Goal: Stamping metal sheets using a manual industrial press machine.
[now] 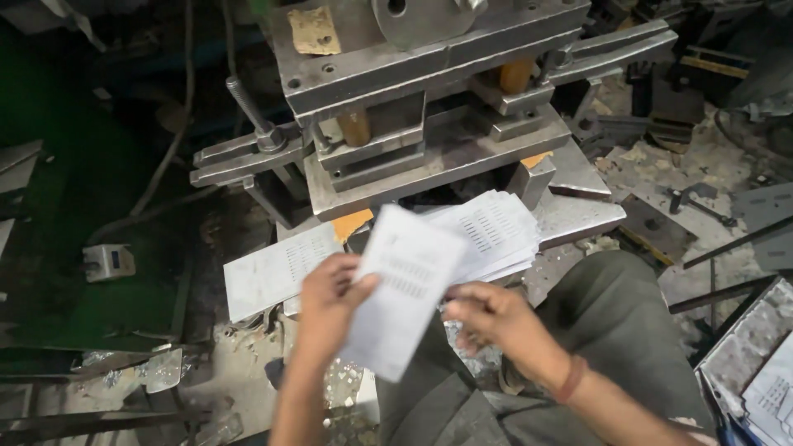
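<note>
A heavy steel press [429,107] is filling the upper middle of the view, and everything else is sitting around it. Just below its bed, the left hand [330,293] is pinching a thin white punched sheet [405,289] by its left edge, thumb on top, holding it tilted in the air. The right hand [487,318] is hovering just beside the sheet's right edge with its fingers loosely curled; whether it is touching the sheet cannot be told. Behind the held sheet, a stack of punched sheets [496,231] is resting on the press's lower plate [578,219], and another flat sheet [273,277] is lying at the press's lower left. A long steel lever [248,157] is sticking out from the press's left side. Below the press, shiny metal scraps [157,372] are littering the grimy floor [239,388]. To the press's right, the concrete floor is carrying dark tools and plates, and a tray of sheets [764,376] is sitting at the far lower right. A small grey box [107,262] is lying well left of the press.
</note>
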